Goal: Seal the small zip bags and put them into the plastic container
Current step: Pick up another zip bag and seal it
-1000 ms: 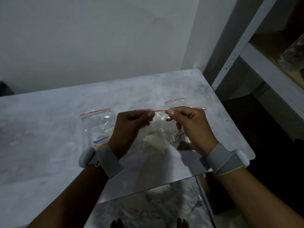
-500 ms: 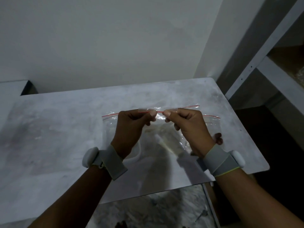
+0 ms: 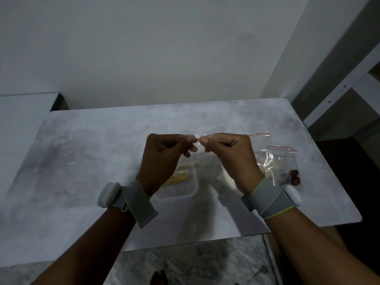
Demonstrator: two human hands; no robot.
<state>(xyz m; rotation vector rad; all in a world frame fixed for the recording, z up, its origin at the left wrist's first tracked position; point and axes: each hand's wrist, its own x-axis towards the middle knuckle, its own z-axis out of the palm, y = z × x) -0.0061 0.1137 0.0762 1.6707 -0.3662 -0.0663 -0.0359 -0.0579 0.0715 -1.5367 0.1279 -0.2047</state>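
The left hand [image 3: 170,153] and right hand [image 3: 228,155] both pinch the red strip of one small zip bag [image 3: 202,156], held up over the plastic container [image 3: 181,188]; it looks only partly sealed; more bags [image 3: 273,157] wait on the table [image 3: 92,157].

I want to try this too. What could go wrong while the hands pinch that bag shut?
1. The left hand and right hand pinch the bag only at the middle of its red strip, so the ends might stay unsealed.
2. The bag hangs in the air over the container; a slip could drop it beside it.
3. The spare bags lie near the table edge and could get knocked off.
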